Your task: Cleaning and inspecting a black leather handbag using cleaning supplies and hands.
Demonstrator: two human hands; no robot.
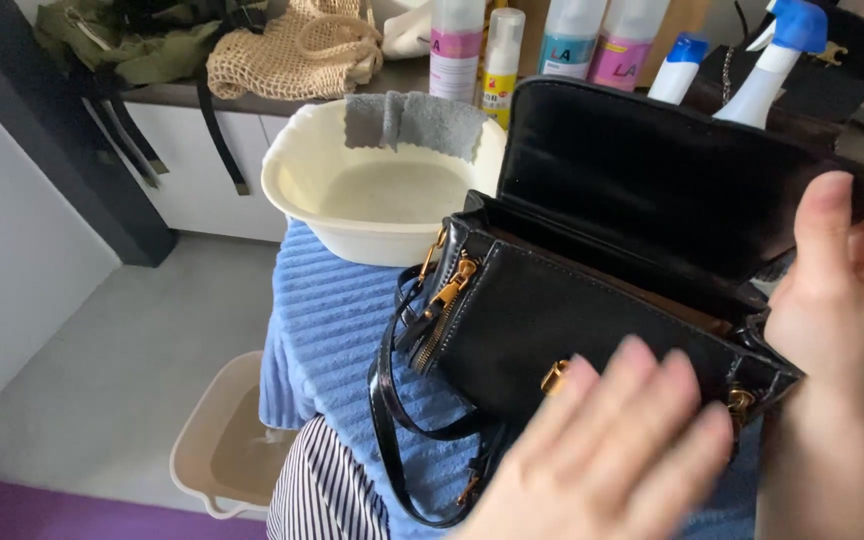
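hands (602, 450) (847, 285) hold black handbag (572, 310) open on blue towel (337, 320).

The left hand (602, 450) is motion-blurred, its wrist cut off by the bottom edge, and it hides the lower front of the black handbag (572, 300). The right hand (842, 290) covers the flap's corner and runs out of the right edge. The bag's inside is too dark to tell. The spray and pump bottles (572, 40) lose their tops at the upper edge. The grey cloth (412, 120) hides part of the white basin's rim (282, 170). The beige basin (222, 440) below sits partly behind the blue towel (332, 320)
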